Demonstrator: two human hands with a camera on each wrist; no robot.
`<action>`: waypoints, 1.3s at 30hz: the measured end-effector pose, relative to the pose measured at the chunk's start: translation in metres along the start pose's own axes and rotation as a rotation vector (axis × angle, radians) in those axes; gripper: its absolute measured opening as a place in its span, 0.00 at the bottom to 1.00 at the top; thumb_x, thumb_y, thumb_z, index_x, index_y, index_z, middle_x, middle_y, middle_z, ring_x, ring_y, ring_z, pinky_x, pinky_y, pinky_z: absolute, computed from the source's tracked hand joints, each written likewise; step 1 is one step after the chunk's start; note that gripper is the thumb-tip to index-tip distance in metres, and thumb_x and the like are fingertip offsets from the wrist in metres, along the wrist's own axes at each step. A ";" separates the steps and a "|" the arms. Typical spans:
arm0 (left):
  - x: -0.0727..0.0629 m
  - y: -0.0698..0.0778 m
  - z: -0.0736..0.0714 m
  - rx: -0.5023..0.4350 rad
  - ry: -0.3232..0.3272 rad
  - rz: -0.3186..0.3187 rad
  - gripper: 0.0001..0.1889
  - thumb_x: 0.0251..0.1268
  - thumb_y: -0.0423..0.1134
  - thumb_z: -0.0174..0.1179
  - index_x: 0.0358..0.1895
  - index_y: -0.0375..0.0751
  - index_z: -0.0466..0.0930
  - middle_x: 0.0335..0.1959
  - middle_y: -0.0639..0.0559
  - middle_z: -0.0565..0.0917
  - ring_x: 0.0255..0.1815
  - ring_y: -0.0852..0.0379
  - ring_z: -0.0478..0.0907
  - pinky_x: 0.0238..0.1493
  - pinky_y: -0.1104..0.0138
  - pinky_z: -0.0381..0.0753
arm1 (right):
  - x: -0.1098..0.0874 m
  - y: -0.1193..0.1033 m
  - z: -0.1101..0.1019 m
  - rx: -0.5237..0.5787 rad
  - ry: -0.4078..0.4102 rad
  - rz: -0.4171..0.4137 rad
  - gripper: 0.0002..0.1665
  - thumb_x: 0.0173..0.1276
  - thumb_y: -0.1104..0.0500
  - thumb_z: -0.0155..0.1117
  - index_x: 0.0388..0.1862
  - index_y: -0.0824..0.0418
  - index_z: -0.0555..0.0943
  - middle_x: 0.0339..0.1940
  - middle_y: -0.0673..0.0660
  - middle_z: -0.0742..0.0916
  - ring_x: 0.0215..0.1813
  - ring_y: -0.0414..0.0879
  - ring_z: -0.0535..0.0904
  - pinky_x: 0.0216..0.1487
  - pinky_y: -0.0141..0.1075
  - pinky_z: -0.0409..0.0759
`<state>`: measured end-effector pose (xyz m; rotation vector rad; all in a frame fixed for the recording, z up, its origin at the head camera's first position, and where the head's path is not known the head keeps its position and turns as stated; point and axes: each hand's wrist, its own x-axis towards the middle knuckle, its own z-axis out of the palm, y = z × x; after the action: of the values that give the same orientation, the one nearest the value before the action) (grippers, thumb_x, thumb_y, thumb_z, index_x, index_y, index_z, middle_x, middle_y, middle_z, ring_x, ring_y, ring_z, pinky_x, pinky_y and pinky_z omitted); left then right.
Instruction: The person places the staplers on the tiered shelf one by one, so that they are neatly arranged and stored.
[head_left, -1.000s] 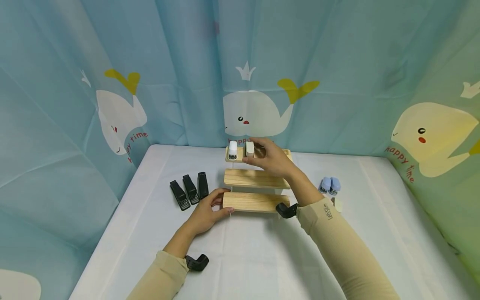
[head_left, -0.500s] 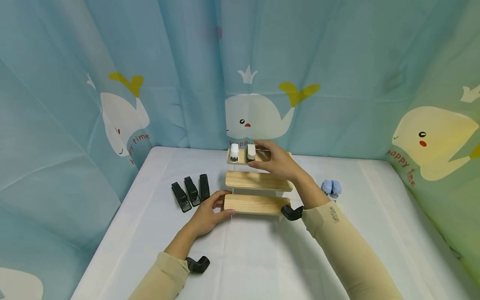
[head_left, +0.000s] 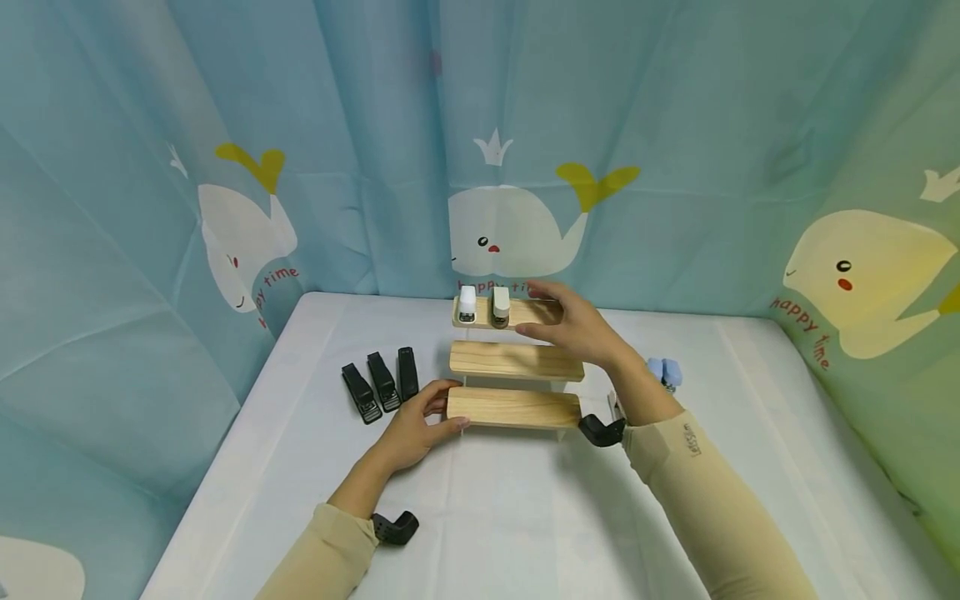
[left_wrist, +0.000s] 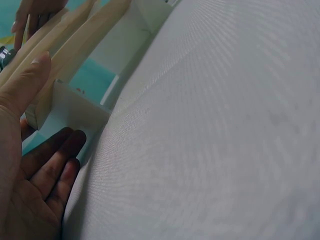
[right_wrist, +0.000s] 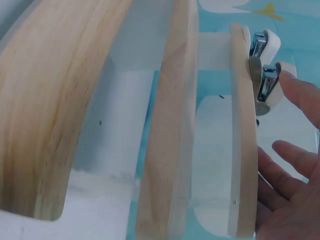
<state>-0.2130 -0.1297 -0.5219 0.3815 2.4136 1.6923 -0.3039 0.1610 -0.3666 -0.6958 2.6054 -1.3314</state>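
A three-tier wooden display shelf [head_left: 516, 362] stands mid-table on pale supports. My left hand [head_left: 414, 429] grips the left end of its lowest board; in the left wrist view the thumb lies along the board's edge, with a finger behind the end. On the top board stand a white mini stapler [head_left: 467, 304] and, to its right, a beige mini stapler [head_left: 500, 307]. Both show their metal fronts in the right wrist view. Just right of the beige stapler is my right hand [head_left: 573, 327], thumb and fingers spread apart and holding nothing.
Three black staplers [head_left: 384, 382] lie left of the shelf. Two light-blue mini staplers [head_left: 671, 372] are at the right, partly behind my right forearm. A pale object [head_left: 615, 406] peeks out beside that wrist. A whale-print curtain [head_left: 375, 167] hangs behind the table.
My right hand has let go of the beige stapler and drawn back to the right, leaving it upright on the top board. The left hand has stayed at the lowest board's end.
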 end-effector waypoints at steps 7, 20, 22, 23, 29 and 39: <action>0.000 0.000 0.000 0.003 -0.001 -0.002 0.35 0.63 0.59 0.72 0.72 0.65 0.70 0.63 0.56 0.83 0.68 0.51 0.79 0.71 0.47 0.74 | -0.008 0.005 -0.008 0.007 0.018 0.011 0.46 0.70 0.49 0.74 0.81 0.56 0.64 0.80 0.62 0.69 0.82 0.59 0.64 0.81 0.56 0.63; 0.000 0.001 -0.001 0.003 0.003 -0.006 0.34 0.62 0.60 0.72 0.70 0.71 0.71 0.63 0.56 0.83 0.69 0.51 0.78 0.72 0.47 0.74 | -0.029 0.017 -0.023 -0.061 0.087 0.069 0.46 0.71 0.42 0.71 0.82 0.49 0.63 0.78 0.57 0.73 0.81 0.58 0.63 0.78 0.67 0.58; 0.000 0.001 -0.001 0.006 0.004 -0.004 0.34 0.61 0.60 0.72 0.70 0.71 0.71 0.63 0.57 0.83 0.69 0.51 0.78 0.72 0.47 0.74 | -0.032 0.020 -0.025 -0.064 0.098 0.078 0.46 0.71 0.41 0.71 0.82 0.47 0.63 0.78 0.55 0.73 0.82 0.57 0.61 0.79 0.67 0.56; 0.000 0.001 -0.001 0.005 0.004 -0.005 0.34 0.61 0.60 0.73 0.70 0.71 0.71 0.63 0.57 0.83 0.69 0.51 0.78 0.72 0.47 0.74 | -0.033 0.022 -0.026 -0.067 0.100 0.080 0.46 0.71 0.40 0.70 0.82 0.47 0.63 0.78 0.55 0.72 0.83 0.58 0.60 0.79 0.68 0.56; -0.001 0.002 -0.002 -0.001 -0.002 0.007 0.34 0.63 0.58 0.72 0.71 0.69 0.70 0.64 0.55 0.83 0.69 0.50 0.78 0.72 0.47 0.74 | -0.042 0.030 -0.030 -0.073 0.115 0.093 0.44 0.72 0.41 0.69 0.82 0.47 0.63 0.79 0.57 0.70 0.85 0.59 0.56 0.78 0.69 0.55; -0.001 0.006 -0.002 -0.001 -0.002 0.016 0.33 0.65 0.54 0.72 0.72 0.65 0.70 0.64 0.53 0.83 0.69 0.48 0.78 0.72 0.46 0.74 | -0.057 0.038 -0.032 -0.038 0.134 0.093 0.44 0.73 0.44 0.70 0.82 0.50 0.63 0.80 0.60 0.69 0.85 0.62 0.54 0.80 0.68 0.53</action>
<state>-0.2117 -0.1304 -0.5160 0.4039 2.4144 1.6990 -0.2769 0.2299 -0.3828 -0.4995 2.7367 -1.3489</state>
